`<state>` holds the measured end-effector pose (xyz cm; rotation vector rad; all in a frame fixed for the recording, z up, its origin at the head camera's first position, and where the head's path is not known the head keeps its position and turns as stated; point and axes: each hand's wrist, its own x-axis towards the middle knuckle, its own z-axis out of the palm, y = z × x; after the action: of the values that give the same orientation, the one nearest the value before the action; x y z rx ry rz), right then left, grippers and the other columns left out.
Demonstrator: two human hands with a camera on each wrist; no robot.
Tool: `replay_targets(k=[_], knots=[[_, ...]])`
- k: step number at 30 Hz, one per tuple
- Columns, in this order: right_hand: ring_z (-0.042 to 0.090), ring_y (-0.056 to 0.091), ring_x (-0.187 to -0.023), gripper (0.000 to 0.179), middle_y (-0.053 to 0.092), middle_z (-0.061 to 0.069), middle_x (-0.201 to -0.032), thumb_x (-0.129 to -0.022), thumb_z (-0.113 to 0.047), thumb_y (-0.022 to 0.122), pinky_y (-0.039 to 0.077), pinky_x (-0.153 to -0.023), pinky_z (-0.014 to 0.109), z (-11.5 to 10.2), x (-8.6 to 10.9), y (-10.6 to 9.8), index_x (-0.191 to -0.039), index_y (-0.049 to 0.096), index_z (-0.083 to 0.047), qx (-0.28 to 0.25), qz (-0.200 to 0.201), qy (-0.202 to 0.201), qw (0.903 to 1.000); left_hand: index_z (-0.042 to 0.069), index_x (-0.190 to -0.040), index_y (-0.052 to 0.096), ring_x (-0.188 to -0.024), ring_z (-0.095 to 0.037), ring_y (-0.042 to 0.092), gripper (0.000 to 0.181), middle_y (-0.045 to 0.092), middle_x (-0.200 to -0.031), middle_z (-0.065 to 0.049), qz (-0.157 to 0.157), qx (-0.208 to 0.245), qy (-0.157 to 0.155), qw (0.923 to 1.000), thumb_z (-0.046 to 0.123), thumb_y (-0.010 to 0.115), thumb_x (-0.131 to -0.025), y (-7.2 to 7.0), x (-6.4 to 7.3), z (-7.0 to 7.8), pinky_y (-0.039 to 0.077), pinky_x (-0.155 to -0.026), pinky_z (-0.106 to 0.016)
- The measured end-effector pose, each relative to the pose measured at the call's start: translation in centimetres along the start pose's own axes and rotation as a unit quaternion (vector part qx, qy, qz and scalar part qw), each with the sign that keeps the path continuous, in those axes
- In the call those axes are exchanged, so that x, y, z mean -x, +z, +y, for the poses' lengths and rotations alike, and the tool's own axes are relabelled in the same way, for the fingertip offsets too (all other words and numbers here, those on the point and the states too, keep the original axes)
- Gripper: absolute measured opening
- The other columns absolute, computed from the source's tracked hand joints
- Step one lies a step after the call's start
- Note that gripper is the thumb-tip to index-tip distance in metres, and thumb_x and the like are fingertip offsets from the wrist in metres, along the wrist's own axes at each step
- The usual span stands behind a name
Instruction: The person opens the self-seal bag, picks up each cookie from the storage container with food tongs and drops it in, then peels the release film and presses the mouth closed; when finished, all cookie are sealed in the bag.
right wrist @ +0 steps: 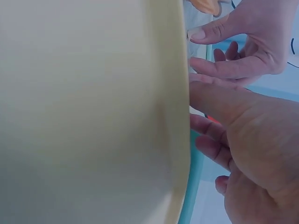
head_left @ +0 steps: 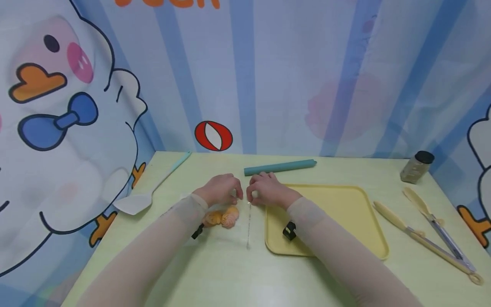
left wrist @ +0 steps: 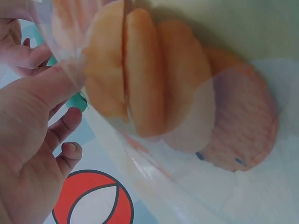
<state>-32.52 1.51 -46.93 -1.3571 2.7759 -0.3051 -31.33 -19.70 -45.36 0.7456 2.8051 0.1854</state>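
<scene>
A clear plastic bag lies flat on the table, its right edge showing as a thin line. Inside it are several orange-tan, bread-like pieces and a pinkish, ridged round one. My left hand is at the bag's far right corner, thumb and fingers bent at the plastic. Facing it, my right hand has its curled fingertips at the far end of that edge line. In the right wrist view, the tray's rim partly hides the right fingertips.
A yellow tray sits right of the bag, under my right forearm. Behind my hands lies a teal rod. A white spatula is at left; tongs and a black-lidded jar are at right.
</scene>
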Motion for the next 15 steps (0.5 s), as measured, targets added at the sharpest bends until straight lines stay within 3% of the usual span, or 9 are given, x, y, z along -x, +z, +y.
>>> replay_targets(k=[7,15], knots=[[0.031,0.048,-0.120,0.011,0.058,0.008,-0.135,-0.100,-0.022,0.069,0.036,-0.095,0.049,-0.6,-0.1,0.3,-0.090,0.071,-0.025,0.018,0.008,-0.019,0.9996,0.027,-0.102,0.081,-0.099,-0.011,0.056,0.016,0.071,-0.101,0.012,-0.002,-0.003,-0.022,0.9998,0.024,0.085,-0.087,0.0,0.2,-0.3,0.051,-0.093,-0.031],[0.035,0.041,-0.137,0.002,0.050,0.013,-0.149,-0.100,-0.021,0.070,0.034,-0.104,0.055,-0.5,0.8,0.4,-0.101,0.069,-0.023,0.000,0.006,-0.005,1.0000,0.025,-0.103,0.082,-0.099,-0.012,0.059,0.017,0.074,-0.104,0.011,0.000,-0.018,0.009,0.9998,0.020,0.085,-0.087,-0.1,-0.1,0.3,0.052,-0.094,-0.034]])
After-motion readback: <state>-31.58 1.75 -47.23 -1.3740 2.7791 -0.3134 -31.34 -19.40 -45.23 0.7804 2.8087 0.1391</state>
